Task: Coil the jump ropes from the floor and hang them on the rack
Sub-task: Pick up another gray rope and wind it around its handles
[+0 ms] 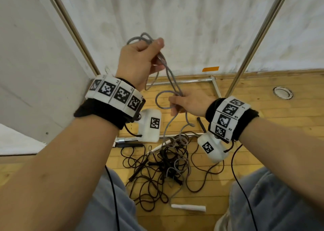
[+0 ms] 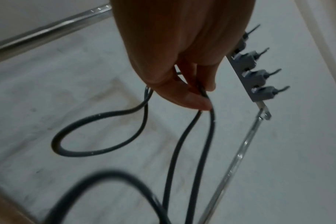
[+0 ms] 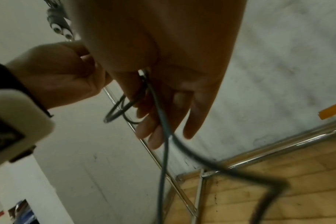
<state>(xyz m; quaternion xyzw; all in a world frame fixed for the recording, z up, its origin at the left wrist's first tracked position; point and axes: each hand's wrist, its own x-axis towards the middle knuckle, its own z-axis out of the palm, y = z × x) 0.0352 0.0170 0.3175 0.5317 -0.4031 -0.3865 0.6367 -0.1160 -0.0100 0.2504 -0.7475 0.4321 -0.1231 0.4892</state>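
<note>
We find the left hand [image 1: 138, 62] raised in front of the wall, its fingers [image 2: 188, 100] curled round several loops of a grey rope [image 1: 168, 72]; the cord is smooth, round in section and slightly glossy. The right hand [image 1: 189, 104] sits lower, its fingers [image 3: 153, 131] loosely bent, gripping the same rope where two strands cross and form a small loop. From there the rope trails down to a tangle on the floor [image 1: 263, 97], where it mixes with thin dark brown ropes [image 1: 149, 183] and black handles. One white cylindrical handle [image 1: 188, 207] lies apart, near the knees.

The floor is yellowish wood in short blocks. The rack [image 1: 256, 39] is polished metal tubing; a grey bar of hooks [image 2: 257, 75] shows in the left wrist view. An orange tape strip [image 1: 210, 68] sticks to the wall. Both wristbands [image 1: 114, 93] carry black-and-white square markers; small lettering beside them is too small to read.
</note>
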